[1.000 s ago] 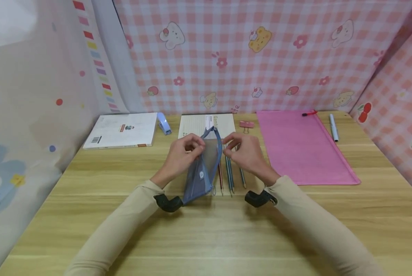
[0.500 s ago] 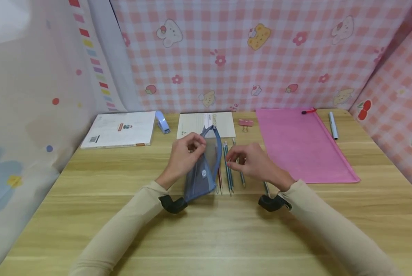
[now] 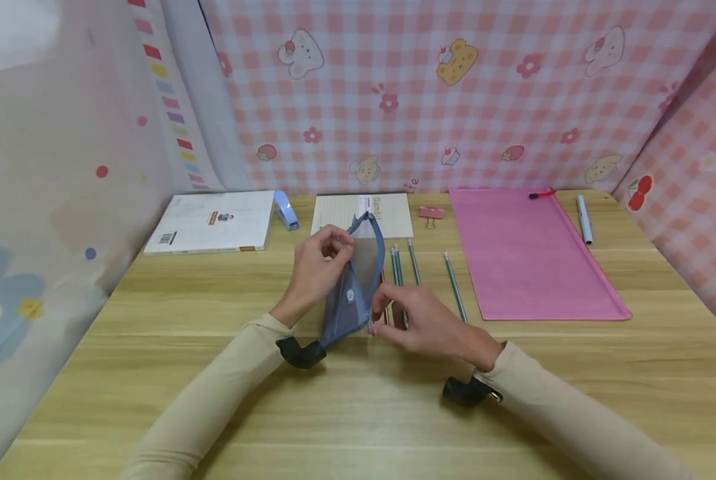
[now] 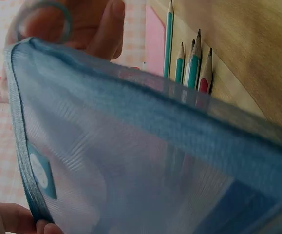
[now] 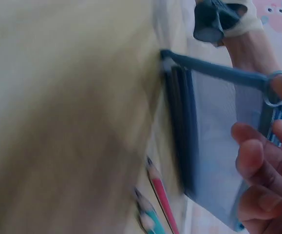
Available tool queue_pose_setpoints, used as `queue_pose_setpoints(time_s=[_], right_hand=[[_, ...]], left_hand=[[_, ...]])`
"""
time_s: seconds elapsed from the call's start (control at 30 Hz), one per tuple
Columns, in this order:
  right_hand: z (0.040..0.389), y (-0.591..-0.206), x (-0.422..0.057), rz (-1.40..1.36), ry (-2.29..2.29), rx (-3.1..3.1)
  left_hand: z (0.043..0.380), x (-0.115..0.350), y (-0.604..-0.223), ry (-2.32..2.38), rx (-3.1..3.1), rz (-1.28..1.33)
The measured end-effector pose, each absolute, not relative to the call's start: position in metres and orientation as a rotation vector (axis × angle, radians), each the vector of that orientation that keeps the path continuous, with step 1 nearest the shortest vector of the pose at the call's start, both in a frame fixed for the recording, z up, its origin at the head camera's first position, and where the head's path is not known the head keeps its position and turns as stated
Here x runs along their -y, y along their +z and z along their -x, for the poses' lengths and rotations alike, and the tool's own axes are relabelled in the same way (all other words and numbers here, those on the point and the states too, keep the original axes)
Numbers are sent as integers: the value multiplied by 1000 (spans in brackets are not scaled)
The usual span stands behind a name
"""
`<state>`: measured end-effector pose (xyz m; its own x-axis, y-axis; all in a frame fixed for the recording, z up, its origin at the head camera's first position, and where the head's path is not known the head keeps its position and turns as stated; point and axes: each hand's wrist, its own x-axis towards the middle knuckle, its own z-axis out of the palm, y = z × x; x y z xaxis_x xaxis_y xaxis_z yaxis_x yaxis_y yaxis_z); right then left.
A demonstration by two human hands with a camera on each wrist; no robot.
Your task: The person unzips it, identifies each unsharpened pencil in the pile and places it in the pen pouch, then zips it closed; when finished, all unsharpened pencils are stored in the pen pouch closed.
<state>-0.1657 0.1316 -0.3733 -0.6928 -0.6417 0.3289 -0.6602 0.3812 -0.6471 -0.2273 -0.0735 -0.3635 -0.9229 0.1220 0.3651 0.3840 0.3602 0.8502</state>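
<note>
A blue mesh zipper pouch [image 3: 349,310] stands on edge on the table, its mouth gaping. My left hand [image 3: 320,267] pinches its left side near the top; those fingertips [image 4: 14,217] show at its edge in the left wrist view. My right hand [image 3: 418,317] is at the pouch's near corner, fingers curled and fingertips at the ring-shaped zipper pull [image 5: 276,89]. Several pencils lie right of the pouch: green ones [image 3: 455,290] and a red one [image 5: 161,195], partly hidden by the right hand in the head view.
A notebook [image 3: 388,213] lies behind the pouch, a pink binder clip [image 3: 432,213] beside it. On the right are a pink mesh folder [image 3: 532,267] and a light blue pen [image 3: 584,220]. A white book [image 3: 214,223] and a lilac object [image 3: 286,211] sit at back left.
My right hand has gone from the pouch's far upper edge, over the pencils, down to the zipper pull at the near corner. My left hand keeps its grip on the pouch.
</note>
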Motion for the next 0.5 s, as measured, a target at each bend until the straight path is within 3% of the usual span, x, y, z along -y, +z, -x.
queue_pose_setpoints(time_s=[0.3, 0.5], right_hand=[[151, -378, -120, -1036, 1726, 2596], [145, -381, -105, -1013, 1522, 2510]], left_hand=[[228, 76, -363, -1570, 2366, 420], [228, 81, -363, -1560, 2378, 391]])
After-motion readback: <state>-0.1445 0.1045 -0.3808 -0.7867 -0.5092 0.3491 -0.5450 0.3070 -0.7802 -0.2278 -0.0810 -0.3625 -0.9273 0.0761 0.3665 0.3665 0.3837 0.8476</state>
